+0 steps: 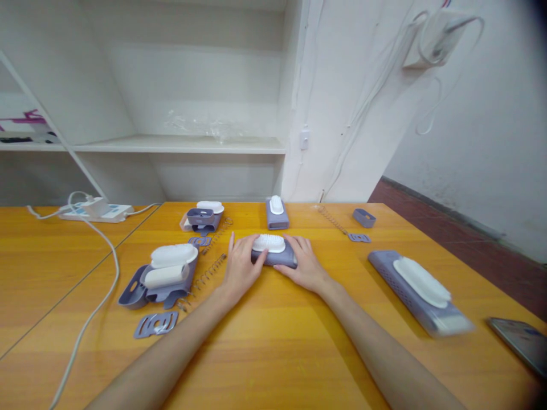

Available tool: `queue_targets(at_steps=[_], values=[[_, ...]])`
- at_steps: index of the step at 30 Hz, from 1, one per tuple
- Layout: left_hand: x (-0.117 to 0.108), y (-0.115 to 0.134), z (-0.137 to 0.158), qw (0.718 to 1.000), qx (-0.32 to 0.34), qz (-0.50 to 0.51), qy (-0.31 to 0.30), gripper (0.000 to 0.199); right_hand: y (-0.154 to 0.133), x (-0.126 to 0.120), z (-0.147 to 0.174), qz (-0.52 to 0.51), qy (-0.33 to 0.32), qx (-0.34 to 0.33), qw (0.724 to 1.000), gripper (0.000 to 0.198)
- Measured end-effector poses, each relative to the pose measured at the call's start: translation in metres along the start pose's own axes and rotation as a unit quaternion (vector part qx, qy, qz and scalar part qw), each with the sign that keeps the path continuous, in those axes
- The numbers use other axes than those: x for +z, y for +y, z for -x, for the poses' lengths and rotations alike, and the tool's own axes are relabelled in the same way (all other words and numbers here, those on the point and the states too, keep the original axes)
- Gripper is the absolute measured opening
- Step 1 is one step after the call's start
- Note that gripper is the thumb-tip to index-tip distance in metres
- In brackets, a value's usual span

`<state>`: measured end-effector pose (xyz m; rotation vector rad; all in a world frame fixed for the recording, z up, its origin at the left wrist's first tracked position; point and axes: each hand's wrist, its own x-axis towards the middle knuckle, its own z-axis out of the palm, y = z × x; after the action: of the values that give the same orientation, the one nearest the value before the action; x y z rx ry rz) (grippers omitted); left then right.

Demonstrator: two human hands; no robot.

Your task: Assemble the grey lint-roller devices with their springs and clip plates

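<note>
Both hands are on a grey-purple case (277, 259) at the middle of the table. A white oval brush-like piece (271, 244) with a bumpy top lies on or against it. My left hand (243, 262) grips the left end, its thumb pressed against the front near the white piece. My right hand (306, 265) closes round the right end, thumb low at the front edge. Behind them stands a similar case (277, 221) with a white oval piece (276, 205) on top. Fingers hide both ends of the held case.
Left are case parts (133, 289), a white roller-like piece (166, 275), a slotted plate (156, 324) and a coil spring (209, 275). Another case (410, 290) lies right, near a phone (519, 341). Back right are a small grey-purple part (364, 217) and plate (359, 237). A cable (111, 256) crosses the left.
</note>
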<state>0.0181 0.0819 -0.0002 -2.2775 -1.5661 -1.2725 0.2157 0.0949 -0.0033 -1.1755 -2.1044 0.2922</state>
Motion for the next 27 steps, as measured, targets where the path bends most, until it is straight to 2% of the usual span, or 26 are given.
queue_targets(at_steps=[4, 7, 14, 24, 27], values=[[-0.0021, 0.0002, 0.0002, 0.999, 0.029, 0.011, -0.012, 0.053, 0.0005, -0.0002, -0.0004, -0.005, -0.009, -0.002, 1.000, 0.073], [-0.0032, -0.0007, 0.0005, 0.999, 0.041, 0.021, -0.026, 0.060, 0.0003, -0.0009, -0.0004, -0.009, -0.010, 0.000, 1.000, 0.073], [-0.0030, -0.0016, -0.0001, 0.997, 0.038, 0.055, -0.026, 0.059, 0.0015, 0.0014, -0.0024, -0.027, -0.003, 0.017, 0.999, 0.078], [-0.0055, 0.0014, -0.0027, 0.990, -0.045, 0.129, -0.036, 0.054, 0.0071, -0.0031, -0.0091, -0.051, 0.000, 0.042, 0.998, 0.072], [-0.0054, 0.0007, -0.0016, 0.987, -0.045, 0.144, -0.050, 0.054, 0.0065, -0.0046, -0.0101, -0.060, -0.001, 0.038, 0.997, 0.071]])
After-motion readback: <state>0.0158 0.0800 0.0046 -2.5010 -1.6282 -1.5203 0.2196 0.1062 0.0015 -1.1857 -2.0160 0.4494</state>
